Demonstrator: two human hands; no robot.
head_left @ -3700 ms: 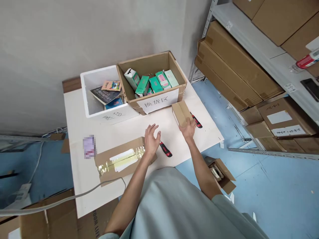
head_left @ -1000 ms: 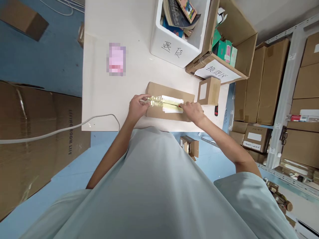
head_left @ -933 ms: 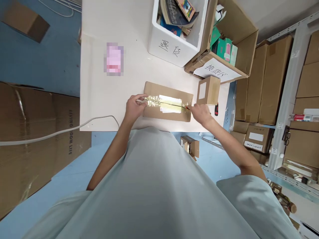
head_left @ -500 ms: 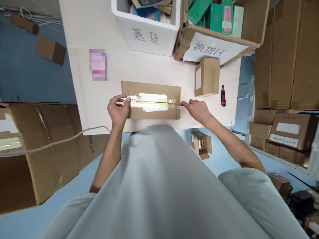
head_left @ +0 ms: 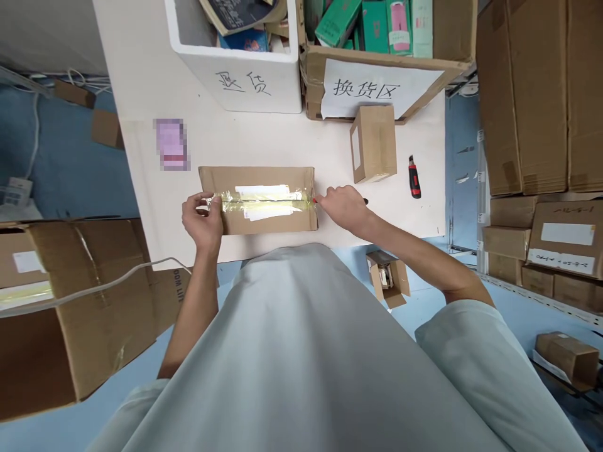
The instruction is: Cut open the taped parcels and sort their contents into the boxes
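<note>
A long, flat cardboard box [head_left: 264, 223] lies on the white table in front of me. Clear tape and torn white labels run along its middle, with a dark slit between them. My left hand [head_left: 203, 220] grips the box's left end, thumb on top and fingers curled at the edge. At the right end, my right hand [head_left: 345, 206] is closed around a box cutter [head_left: 315, 200]. Only its red front and black rear end show; the fist hides the rest, and its tip is at the box's right edge.
A second box cutter [head_left: 414, 177] lies to the right, near a small cardboard box [head_left: 377, 144]. Behind stand a white foam bin [head_left: 264, 94] of books and a carton [head_left: 313, 69] of green packages. A large open carton [head_left: 103, 301] and a cable [head_left: 117, 284] are at left.
The view has shifted, so the table items appear further left. Both hands stay at the box's ends. The cutter's black rear end now shows behind my right hand.
</note>
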